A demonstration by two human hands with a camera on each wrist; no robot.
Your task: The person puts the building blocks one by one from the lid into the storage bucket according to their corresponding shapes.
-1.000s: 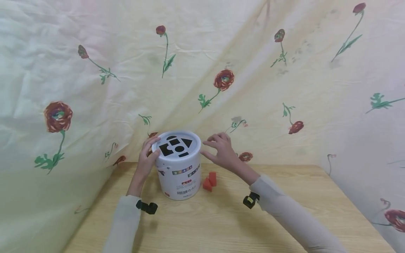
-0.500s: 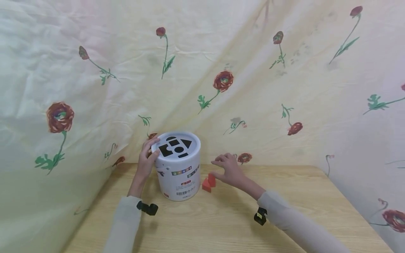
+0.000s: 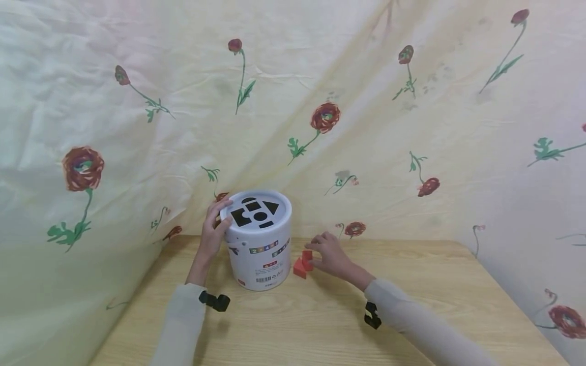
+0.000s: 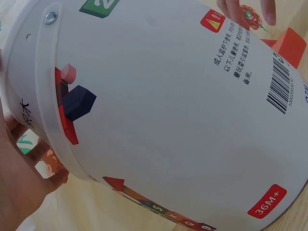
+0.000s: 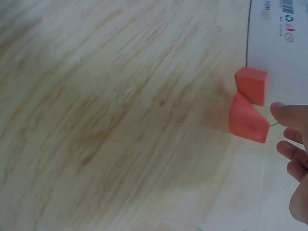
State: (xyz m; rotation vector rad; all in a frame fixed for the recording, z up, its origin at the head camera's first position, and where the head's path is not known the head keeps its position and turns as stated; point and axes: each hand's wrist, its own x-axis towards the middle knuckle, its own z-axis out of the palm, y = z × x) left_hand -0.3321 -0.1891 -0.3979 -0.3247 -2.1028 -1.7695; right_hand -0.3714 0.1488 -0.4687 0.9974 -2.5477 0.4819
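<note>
Two small red blocks (image 3: pixel 302 263) are lying on the wooden table (image 3: pixel 412 305) just beside the white bucket (image 3: pixel 261 254), touching each other, and my right hand (image 3: pixel 330 255) is reaching them now. My fingers (image 5: pixel 283 111) are curling toward the taller block; from the head view they seem to be touching it, though the wrist view is showing a sliver of gap, so I cannot tell whether I am gripping it yet. These blocks are looking solid, stiff and light, probably wood or hard plastic, with flat faces and sharp edges, so I am judging that a pinch across two opposite flat sides will hold best; the sloped face of the wedge would let fingertips slide. My left hand (image 3: pixel 212 231) is wrapping the far side of the bucket near its rim, steadying it. Its lid (image 3: pixel 256 208) is showing dark shape cut-outs, and flowered cloth (image 3: pixel 137 101) is hanging behind the table
</note>
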